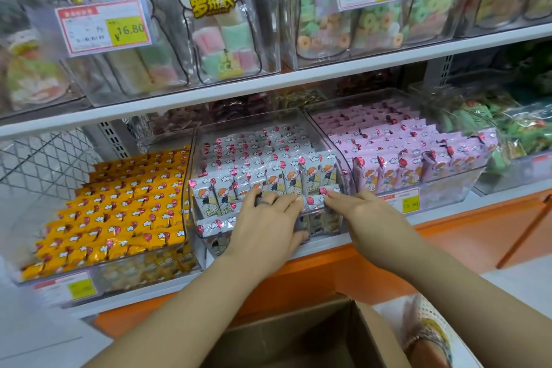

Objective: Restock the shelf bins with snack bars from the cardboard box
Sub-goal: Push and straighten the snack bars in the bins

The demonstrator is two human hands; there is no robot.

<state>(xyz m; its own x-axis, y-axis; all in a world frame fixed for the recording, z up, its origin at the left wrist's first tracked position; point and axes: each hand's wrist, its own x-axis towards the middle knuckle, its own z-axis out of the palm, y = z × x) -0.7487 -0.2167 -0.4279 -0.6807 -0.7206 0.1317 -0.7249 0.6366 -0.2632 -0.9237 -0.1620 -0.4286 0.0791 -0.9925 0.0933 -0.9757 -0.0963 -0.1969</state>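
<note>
Pressing white snack bars (286,179) at twelve o'clock | left hand (265,224), right hand (361,212) both flat, holding nothing | I judge them light, slippery; pinch sides.

middle bin (328,225) packed full, open gap above, upper shelf (268,84) overhead

Bare forearms (185,308), ring (264,203) on left hand (265,227), pink nails (323,190) on right hand (364,212)
</note>
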